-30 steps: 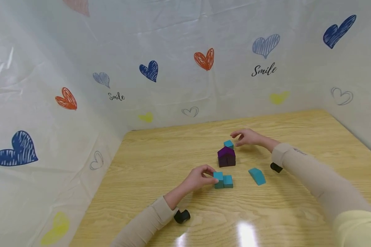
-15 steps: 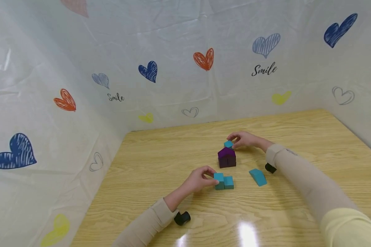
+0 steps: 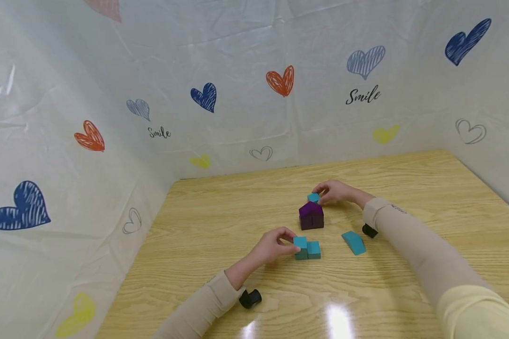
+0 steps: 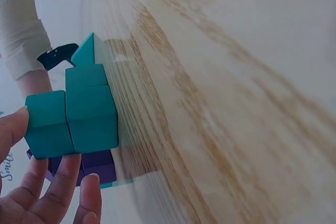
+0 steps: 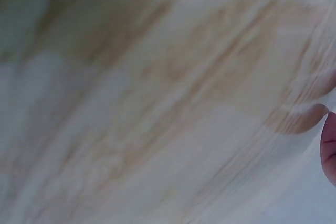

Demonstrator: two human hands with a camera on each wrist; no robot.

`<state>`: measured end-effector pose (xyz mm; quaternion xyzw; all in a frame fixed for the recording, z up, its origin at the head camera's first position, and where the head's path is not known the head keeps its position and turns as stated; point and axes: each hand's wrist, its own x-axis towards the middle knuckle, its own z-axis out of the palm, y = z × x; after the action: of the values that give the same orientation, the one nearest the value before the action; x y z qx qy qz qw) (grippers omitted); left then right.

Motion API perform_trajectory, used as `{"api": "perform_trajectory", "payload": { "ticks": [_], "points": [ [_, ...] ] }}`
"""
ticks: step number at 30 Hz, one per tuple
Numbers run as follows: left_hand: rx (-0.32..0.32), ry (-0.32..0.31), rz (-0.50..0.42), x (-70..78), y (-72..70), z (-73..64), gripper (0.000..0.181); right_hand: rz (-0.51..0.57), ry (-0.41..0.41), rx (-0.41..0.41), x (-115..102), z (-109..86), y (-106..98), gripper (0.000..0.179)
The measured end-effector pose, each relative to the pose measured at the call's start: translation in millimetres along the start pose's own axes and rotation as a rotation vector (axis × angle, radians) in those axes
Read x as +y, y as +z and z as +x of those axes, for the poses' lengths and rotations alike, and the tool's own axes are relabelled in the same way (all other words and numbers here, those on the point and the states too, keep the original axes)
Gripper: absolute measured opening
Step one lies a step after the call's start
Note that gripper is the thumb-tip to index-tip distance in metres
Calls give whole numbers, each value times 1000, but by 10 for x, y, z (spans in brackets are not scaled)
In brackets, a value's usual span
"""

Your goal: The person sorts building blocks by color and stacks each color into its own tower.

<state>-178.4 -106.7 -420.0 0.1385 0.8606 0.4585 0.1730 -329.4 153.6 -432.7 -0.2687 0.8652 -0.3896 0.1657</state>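
Observation:
In the head view my left hand [image 3: 273, 247] pinches the upper teal cube [image 3: 300, 242] of a stack of two, thumb in front and fingers behind. A lower teal block [image 3: 314, 250] sits against the stack's right side. The left wrist view shows the stacked teal cubes [image 4: 93, 121] sideways, thumb and fingertips on the top one. Farther back, my right hand [image 3: 338, 192] holds a teal block [image 3: 313, 197] between thumb and fingers. That block is partly hidden behind a purple house-shaped stack [image 3: 311, 216]. Only fingertips [image 5: 329, 148] show in the right wrist view.
A teal block with a slanted face [image 3: 354, 242] lies on the wooden table [image 3: 220, 202], right of the cubes. Black wrist cameras [image 3: 250, 298] hang under both sleeves. A white sheet with printed hearts [image 3: 237, 127] stands behind and along the sides.
My right hand has moved left to the teal block behind the purple stack, and its thumb and fingers have closed round it. The left hand stays on its cube.

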Motion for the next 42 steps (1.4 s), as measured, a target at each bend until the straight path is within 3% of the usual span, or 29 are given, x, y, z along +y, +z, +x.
{"api": "perform_trajectory", "payload": {
  "ticks": [6, 19, 25, 32, 42],
  "points": [
    [-10, 4, -2, -10, 10, 13, 26, -14, 30, 84, -38, -128, -12, 41],
    [-4, 18, 21, 48, -28, -22, 25, -165, 12, 222, -298, -561, -173, 41],
    [-9, 38, 41, 31, -25, -6, 25, -113, 57, 265, -432, -742, -140, 41],
    [-8, 60, 40, 19, -17, 6, 26, -42, 116, 245, -611, -934, 6, 44],
    [1, 40, 35, 17, -8, -18, 27, -19, 87, 209, -856, -1072, 271, 40]
  ]
}}
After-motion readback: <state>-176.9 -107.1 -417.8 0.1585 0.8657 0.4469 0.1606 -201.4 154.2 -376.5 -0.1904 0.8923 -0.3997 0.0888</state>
